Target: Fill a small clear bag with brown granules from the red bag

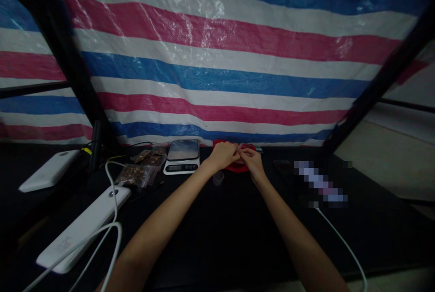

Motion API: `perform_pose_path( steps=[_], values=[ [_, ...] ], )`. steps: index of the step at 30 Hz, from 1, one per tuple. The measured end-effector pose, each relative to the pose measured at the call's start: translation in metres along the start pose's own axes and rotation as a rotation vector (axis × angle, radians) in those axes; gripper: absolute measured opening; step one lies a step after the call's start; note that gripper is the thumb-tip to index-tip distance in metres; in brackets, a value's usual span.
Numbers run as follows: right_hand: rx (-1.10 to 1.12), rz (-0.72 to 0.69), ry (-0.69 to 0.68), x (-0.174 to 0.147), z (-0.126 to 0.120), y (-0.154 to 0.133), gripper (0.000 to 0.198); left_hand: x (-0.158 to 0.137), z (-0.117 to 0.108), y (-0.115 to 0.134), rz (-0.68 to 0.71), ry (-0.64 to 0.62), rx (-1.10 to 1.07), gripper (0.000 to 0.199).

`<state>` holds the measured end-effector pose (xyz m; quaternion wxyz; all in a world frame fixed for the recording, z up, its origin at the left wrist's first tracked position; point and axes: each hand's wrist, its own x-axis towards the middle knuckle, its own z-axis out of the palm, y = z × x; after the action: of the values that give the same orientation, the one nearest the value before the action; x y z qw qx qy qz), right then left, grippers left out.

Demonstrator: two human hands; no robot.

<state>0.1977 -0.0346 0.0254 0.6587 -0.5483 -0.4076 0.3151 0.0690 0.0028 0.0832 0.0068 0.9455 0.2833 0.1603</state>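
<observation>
A striped tarp (pixel 217 47) hangs behind the black desk (pixel 217 237). On the desk, left of the scale (pixel 181 156), lie two white power strips (pixel 84 228) with cables, and nearer to the scale some small bags (pixel 136 174) of brown bits. Just right of the scale is a red pouch (pixel 238 167), touching both hands. The left hand (pixel 222 155) and the right hand (pixel 250 160) each have the grip pressed together, pinching its top edge. It looks soft, thin and light, so the edge seems the best place to hold. A small cup (pixel 218 177) stands just before it.
</observation>
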Motion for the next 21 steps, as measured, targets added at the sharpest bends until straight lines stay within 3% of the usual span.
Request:
perform_pose_path(
  steps=[3,8,13,18,21],
  values=[
    [0.031,0.049,0.068,0.003,-0.001,0.003,0.03,0.001,0.003,0.004,-0.014,0.036,0.037,0.032],
    [0.043,0.069,0.078,0.005,-0.009,-0.003,0.026,0.003,-0.006,0.005,-0.16,0.141,0.02,0.027],
    [-0.004,-0.05,0.052,0.0,-0.004,-0.01,0.023,0.0,-0.012,0.003,-0.238,0.126,-0.042,0.028],
    [-0.099,-0.158,0.013,-0.004,0.0,-0.006,0.022,0.007,0.0,-0.002,-0.157,0.074,-0.075,0.026],
    [-0.208,-0.264,0.152,-0.001,-0.007,-0.002,0.029,0.02,0.002,-0.009,-0.159,0.115,-0.197,0.026]
  ],
)
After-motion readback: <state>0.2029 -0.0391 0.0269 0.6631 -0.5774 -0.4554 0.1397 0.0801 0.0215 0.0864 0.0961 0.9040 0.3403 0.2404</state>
